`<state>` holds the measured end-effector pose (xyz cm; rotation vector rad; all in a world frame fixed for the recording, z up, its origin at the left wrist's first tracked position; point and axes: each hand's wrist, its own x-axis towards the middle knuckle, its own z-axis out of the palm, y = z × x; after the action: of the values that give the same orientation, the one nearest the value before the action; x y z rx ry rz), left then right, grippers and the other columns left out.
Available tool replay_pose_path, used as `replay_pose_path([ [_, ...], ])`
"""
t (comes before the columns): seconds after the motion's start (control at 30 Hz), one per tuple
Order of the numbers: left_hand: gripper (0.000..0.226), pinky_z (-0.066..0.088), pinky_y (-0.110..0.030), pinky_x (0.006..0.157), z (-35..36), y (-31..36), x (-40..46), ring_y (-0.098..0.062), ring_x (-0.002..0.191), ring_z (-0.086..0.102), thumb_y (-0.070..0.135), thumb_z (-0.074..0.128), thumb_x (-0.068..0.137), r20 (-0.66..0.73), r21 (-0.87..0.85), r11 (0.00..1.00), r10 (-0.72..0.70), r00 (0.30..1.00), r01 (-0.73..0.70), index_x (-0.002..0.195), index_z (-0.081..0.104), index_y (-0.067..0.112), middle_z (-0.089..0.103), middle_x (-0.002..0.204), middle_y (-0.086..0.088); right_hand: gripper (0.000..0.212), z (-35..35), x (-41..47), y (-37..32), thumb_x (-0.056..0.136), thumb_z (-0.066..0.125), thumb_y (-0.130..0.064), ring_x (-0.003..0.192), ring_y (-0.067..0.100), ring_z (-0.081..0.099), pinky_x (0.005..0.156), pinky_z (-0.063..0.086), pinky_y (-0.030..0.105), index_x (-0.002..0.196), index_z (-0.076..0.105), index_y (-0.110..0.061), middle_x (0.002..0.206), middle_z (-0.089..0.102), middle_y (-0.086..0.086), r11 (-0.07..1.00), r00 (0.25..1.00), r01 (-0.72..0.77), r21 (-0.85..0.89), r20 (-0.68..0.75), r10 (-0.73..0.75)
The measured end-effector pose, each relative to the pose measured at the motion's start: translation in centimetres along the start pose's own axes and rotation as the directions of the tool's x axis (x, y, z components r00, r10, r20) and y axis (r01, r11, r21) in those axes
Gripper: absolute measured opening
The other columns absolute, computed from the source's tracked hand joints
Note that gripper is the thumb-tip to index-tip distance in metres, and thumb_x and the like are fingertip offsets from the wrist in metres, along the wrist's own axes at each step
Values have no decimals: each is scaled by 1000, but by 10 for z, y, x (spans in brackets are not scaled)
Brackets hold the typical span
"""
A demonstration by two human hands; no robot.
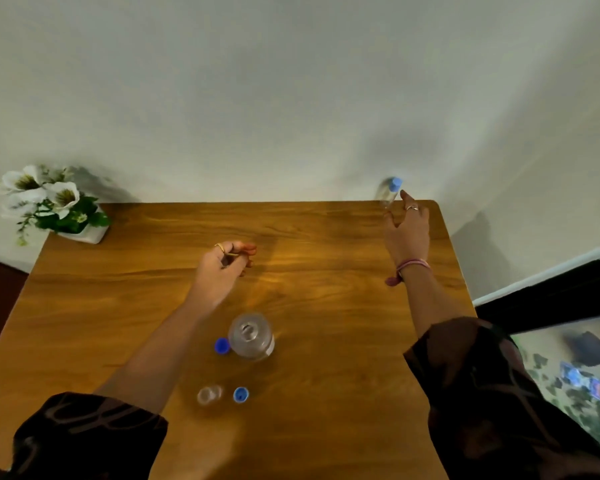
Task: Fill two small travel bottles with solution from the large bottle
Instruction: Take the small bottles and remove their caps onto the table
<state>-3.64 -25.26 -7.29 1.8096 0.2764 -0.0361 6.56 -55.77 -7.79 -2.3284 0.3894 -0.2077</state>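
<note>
Left hand (227,259) hangs loosely curled, right hand (406,230) reaches far forward, fingers spread.

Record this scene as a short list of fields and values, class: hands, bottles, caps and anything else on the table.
right hand: at the capped small bottle, far right corner; grip unclear
left hand: loosely curled above the table, holding nothing
large bottle: upright, open
open small bottle: upright, uncapped
loose caps: blue cap beside large bottle; second blue cap beside open small bottle
flower pot: far left corner
</note>
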Motion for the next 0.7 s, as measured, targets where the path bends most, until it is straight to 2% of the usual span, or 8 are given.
replay_pose_path([
  [0.2, 32, 52, -14, 67, 19, 1, 22, -2, 80, 67, -1, 53, 94, 14, -9, 1000, 2, 1000, -2, 96, 67, 28, 70, 96, 9, 55, 10, 51, 15, 94, 52, -26, 93, 30, 61, 74, 45, 32, 144, 32, -23, 137, 38, 15, 991, 999, -7, -134, 30, 11],
  [0.37, 31, 52, -16, 67, 32, -1, 36, -8, 85, 66, -1, 54, 94, 29, -5, 1000, -30, 999, 31, 96, 67, 28, 70, 98, 7, 47, 25, 74, 25, 94, 52, -31, 92, 31, 62, 73, 50, 34, 138, 43, -19, 136, 38, 13, 980, 999, 4, -198, 45, 5],
  [0.5, 31, 52, -16, 67, 38, -2, 44, -6, 85, 67, 1, 55, 94, 32, 7, 998, -56, 998, 56, 96, 68, 29, 71, 96, 10, 43, 32, 81, 28, 91, 56, -35, 96, 33, 62, 74, 55, 40, 129, 51, -15, 135, 40, 10, 971, 999, 35, -238, 10, -34],
  [0.6, 30, 51, -15, 67, 41, -2, 48, -8, 84, 66, -1, 54, 94, 43, 7, 998, -56, 997, 56, 98, 68, 25, 70, 97, 7, 38, 33, 87, 27, 89, 60, -36, 98, 31, 63, 77, 57, 40, 119, 57, -13, 134, 47, 6, 970, 995, 86, -228, -27, -95],
  [0.7, 29, 51, -15, 68, 40, -2, 48, -9, 85, 66, -1, 54, 93, 60, 21, 999, -50, 997, 49, 100, 68, 23, 70, 99, 6, 28, 34, 92, 24, 90, 60, -32, 94, 29, 66, 73, 53, 34, 110, 59, -13, 117, 62, 8, 970, 992, 115, -214, -17, -122],
])
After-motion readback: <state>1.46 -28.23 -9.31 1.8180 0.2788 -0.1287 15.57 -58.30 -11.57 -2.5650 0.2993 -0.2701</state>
